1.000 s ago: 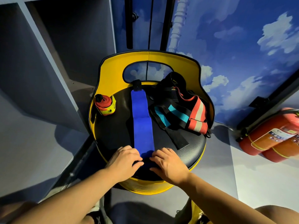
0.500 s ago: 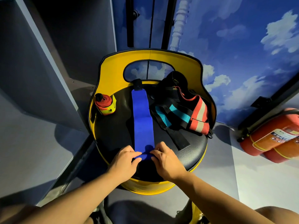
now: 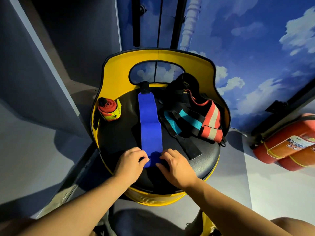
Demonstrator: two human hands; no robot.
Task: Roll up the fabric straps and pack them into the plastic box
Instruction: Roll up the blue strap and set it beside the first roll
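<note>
While the blue strap lies flat on the black seat of the yellow chair, its long axis runs straight away from the person, from the near edge of the seat toward the backrest, where a black tab ends it. Both hands sit at the near end, so the unrolled length stretches directly ahead of them (neither hand is nearer; they flank the strap evenly). The left hand pinches the left side of a small started roll with thumb and fingers narrowed on it, and the right hand does the same from the right side, fingertips curled over the fabric. The roll's axis lies crosswise, left to right, square to the strap's length, so I judge the coming move to be a push forward, away from the body, with both hands turning the roll along the strap toward the tab.

To the left of the strap, near the chair's rim, stands 1 finished roll in red and yellow, apart from the blue one. To the right lies a loose heap of other straps, black, teal and coral, 1 black tail reaching close to the right hand without touching it. No plastic box shows in this view. Uneven pressure from the 2 hands could skew the roll sideways
</note>
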